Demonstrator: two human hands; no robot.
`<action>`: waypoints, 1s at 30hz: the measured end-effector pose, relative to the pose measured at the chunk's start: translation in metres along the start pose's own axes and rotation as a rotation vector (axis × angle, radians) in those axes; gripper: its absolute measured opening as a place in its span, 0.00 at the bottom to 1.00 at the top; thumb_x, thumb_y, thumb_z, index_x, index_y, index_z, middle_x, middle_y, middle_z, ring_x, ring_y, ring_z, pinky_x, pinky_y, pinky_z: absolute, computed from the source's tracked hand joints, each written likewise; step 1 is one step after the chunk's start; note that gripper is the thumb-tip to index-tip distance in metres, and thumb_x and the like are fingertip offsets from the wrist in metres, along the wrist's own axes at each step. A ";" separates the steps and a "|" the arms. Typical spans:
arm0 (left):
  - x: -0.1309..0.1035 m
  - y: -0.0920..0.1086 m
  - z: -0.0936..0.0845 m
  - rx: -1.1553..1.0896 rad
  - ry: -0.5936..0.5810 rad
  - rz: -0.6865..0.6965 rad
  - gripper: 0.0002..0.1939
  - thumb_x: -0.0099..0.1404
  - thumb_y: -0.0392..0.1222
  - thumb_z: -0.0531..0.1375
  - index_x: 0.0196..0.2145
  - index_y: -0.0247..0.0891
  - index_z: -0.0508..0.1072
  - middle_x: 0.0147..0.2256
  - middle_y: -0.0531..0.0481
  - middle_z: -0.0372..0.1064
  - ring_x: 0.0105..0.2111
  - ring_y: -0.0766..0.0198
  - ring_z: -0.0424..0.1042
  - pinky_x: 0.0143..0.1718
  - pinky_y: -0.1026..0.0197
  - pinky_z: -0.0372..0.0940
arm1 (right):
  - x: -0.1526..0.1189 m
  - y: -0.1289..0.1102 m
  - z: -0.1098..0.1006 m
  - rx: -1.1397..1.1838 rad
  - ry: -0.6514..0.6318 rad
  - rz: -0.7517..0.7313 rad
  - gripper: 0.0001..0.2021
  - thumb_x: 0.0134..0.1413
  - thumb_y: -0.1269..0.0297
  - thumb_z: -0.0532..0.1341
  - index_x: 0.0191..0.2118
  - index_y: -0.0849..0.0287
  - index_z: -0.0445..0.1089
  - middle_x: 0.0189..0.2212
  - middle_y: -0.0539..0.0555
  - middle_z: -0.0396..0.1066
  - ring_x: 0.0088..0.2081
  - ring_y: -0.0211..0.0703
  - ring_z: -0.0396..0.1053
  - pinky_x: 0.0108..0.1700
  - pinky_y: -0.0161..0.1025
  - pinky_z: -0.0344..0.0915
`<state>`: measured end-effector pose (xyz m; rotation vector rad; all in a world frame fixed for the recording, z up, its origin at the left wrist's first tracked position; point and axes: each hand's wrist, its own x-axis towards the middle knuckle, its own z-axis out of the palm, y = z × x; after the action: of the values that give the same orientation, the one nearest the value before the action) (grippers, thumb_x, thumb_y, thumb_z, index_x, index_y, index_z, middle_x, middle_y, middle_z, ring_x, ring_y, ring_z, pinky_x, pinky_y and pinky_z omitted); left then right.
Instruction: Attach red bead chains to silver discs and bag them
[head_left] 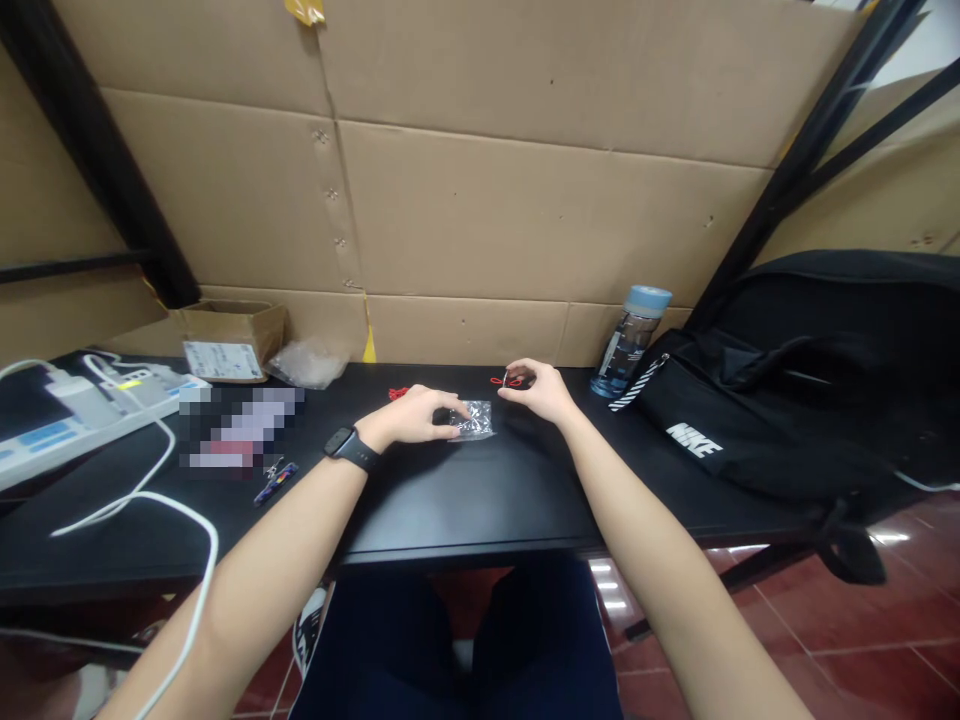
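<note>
My left hand (420, 414), with a black watch on its wrist, is closed at the left edge of a small clear plastic bag (477, 420), thumb and finger pinching it low over the black table. My right hand (546, 392) is just to the right and slightly farther back, its fingertips closed on a thin red cord (514, 381) with a small shiny piece at its end. Just behind my left hand lies a bundle of red cord (397, 393), partly covered by the hand. What the bag contains is too small to make out.
To the left are a white power strip (97, 420) with cables, an open cardboard box (232, 335), crumpled plastic (309, 362) and a small keychain (276, 484). At the right stand a water bottle (630, 340) and a black bag (757, 400). Cardboard (465, 230) walls the back.
</note>
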<state>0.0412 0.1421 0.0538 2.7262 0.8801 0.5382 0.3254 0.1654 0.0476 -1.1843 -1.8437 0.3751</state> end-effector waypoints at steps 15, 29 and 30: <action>0.005 0.007 0.024 0.290 -0.002 -0.148 0.23 0.66 0.60 0.58 0.54 0.49 0.75 0.54 0.42 0.73 0.57 0.42 0.66 0.55 0.42 0.53 | -0.007 -0.019 -0.007 -0.026 -0.321 -0.077 0.22 0.40 0.60 0.74 0.45 0.57 0.78 0.35 0.52 0.79 0.34 0.41 0.75 0.37 0.36 0.71; 0.010 0.018 0.034 0.444 0.069 -0.237 0.21 0.69 0.54 0.55 0.55 0.45 0.71 0.54 0.40 0.72 0.57 0.44 0.65 0.53 0.42 0.54 | -0.012 -0.038 0.003 -0.423 -0.537 -0.132 0.14 0.41 0.60 0.73 0.37 0.57 0.82 0.30 0.51 0.78 0.32 0.41 0.72 0.32 0.33 0.61; 0.010 0.018 0.034 0.414 0.067 -0.248 0.22 0.69 0.54 0.56 0.57 0.45 0.69 0.55 0.40 0.72 0.57 0.43 0.65 0.53 0.42 0.55 | -0.011 -0.038 0.004 -0.416 -0.536 -0.136 0.13 0.41 0.60 0.73 0.37 0.57 0.82 0.31 0.52 0.78 0.32 0.41 0.73 0.32 0.33 0.61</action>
<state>0.0723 0.1304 0.0315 2.8989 1.4668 0.4379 0.3025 0.1378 0.0639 -1.3046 -2.5465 0.2508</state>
